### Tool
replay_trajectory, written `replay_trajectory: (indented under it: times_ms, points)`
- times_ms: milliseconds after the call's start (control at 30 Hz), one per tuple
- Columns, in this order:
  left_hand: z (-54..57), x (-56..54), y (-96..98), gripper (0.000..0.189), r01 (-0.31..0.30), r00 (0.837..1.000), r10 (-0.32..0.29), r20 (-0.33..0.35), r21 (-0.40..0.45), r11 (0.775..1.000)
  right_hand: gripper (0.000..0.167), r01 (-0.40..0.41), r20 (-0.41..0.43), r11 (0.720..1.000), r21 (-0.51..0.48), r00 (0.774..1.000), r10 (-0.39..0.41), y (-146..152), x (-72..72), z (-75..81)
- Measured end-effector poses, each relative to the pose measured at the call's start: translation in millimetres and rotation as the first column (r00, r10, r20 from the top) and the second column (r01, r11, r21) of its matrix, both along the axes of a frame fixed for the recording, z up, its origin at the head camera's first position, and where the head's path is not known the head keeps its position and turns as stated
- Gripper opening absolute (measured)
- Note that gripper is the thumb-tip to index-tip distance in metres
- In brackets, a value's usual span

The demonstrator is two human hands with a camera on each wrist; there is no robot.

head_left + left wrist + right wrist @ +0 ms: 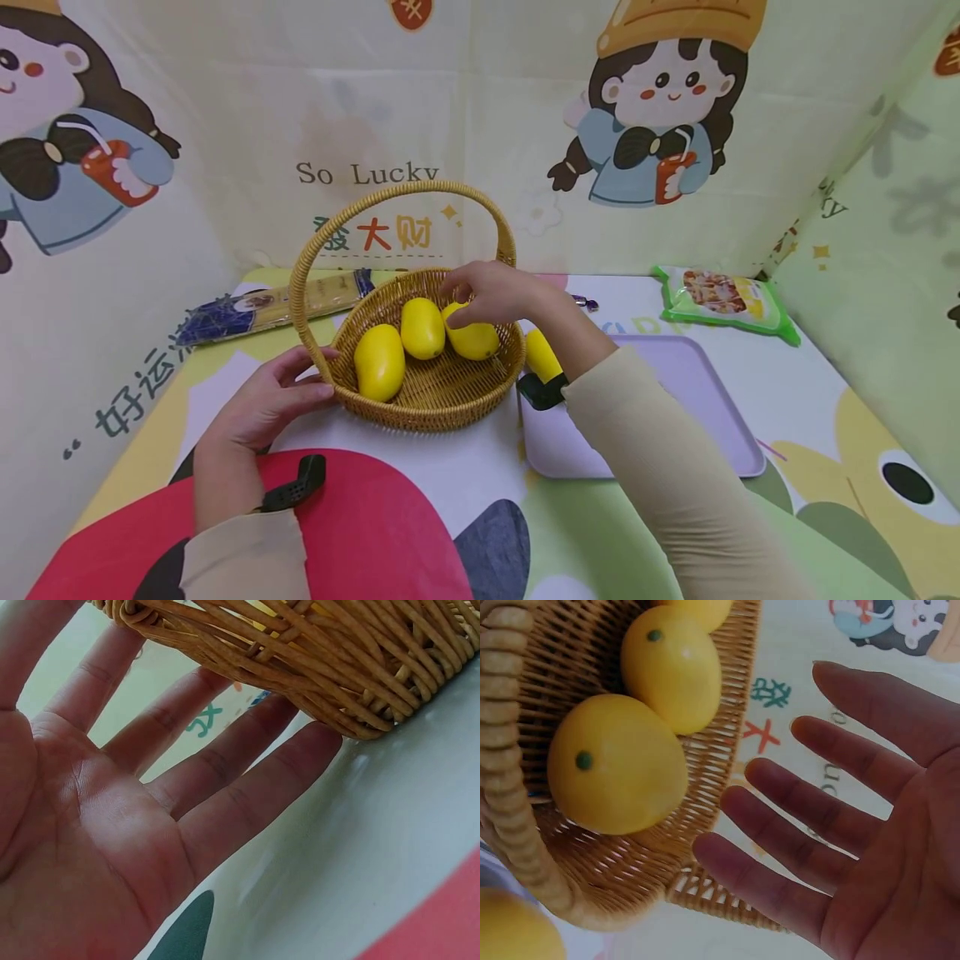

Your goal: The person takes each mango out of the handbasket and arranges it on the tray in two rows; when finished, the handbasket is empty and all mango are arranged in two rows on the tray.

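A wicker basket with a tall arched handle holds three yellow mangoes, which look like toys: one at the left, one in the middle and one at the right. My left hand touches the basket's left side at the foot of the handle; its fingers look fairly straight in the left wrist view. Over the right mango hovers my right hand, fingers spread and nothing held. The right wrist view shows the palm apart from the mangoes.
A lilac tray lies right of the basket, with another yellow mango partly hidden by my right wrist. Behind the basket is a pack of noodles. A green snack bag and a small dark wrapped piece lie further back.
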State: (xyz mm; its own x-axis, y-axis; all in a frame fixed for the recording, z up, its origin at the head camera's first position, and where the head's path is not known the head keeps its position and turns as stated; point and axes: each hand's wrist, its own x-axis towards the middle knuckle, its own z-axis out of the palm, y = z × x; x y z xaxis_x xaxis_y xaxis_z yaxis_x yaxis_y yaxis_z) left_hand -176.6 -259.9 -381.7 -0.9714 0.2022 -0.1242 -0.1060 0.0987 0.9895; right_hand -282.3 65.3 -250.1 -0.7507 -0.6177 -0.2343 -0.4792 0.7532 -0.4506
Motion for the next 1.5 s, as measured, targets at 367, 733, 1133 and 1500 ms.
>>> replay_trajectory:
  times_ms: [367,733,1133,1500]
  points:
    - [-0.4,0.5,0.5,0.044,-0.008,1.0,0.008,0.008,0.004,1.0,0.045,0.009,-0.001,1.0,0.027,1.0,-0.009,-12.6,-5.3,-10.3]
    - [-2.8,1.2,0.1,0.043,-0.002,1.0,0.002,-0.002,0.008,1.0,0.045,0.063,0.019,0.991,0.12,0.998,-0.065,-22.9,-10.3,-16.0]
    - [-3.0,0.7,1.4,0.042,-0.003,1.0,0.003,-0.001,0.028,1.0,0.053,0.156,0.07,0.984,0.085,0.984,-0.162,-22.1,-17.3,-24.2]
    - [-2.1,-0.5,-0.7,0.042,0.006,1.0,-0.006,-0.008,0.031,0.999,0.06,0.178,0.08,0.975,0.133,0.979,-0.19,-28.6,-17.2,-25.3]
